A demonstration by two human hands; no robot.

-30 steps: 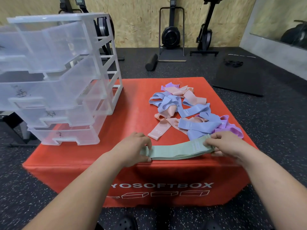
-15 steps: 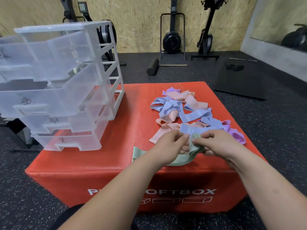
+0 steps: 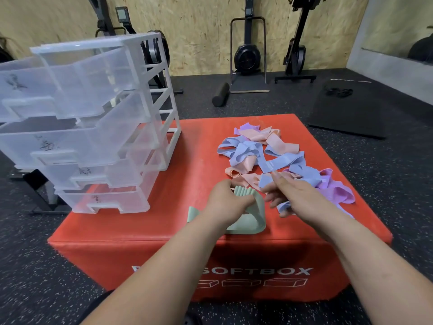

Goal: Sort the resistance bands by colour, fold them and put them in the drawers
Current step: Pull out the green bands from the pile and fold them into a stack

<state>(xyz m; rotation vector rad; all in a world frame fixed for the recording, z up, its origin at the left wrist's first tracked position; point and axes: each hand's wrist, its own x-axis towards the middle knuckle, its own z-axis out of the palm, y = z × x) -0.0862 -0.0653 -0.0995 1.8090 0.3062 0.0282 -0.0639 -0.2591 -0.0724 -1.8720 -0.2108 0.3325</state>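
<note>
resistance bands in green (image 3: 248,214) sit gathered at the front of the red box (image 3: 178,202), the stack doubled over so its ends meet in the left hand (image 3: 226,202), which pinches them to hold the fold. the right hand (image 3: 293,195) hovers just beside it, fingers loosely spread, holding nothing. unsorted bands (image 3: 269,158) lie heaped behind, and the clear drawers (image 3: 93,127) stand pulled out, seemingly ready to receive them.

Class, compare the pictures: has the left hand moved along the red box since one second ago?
Yes. The left hand, gripping the green band, has moved right toward the band pile, away from the drawer unit.
</note>
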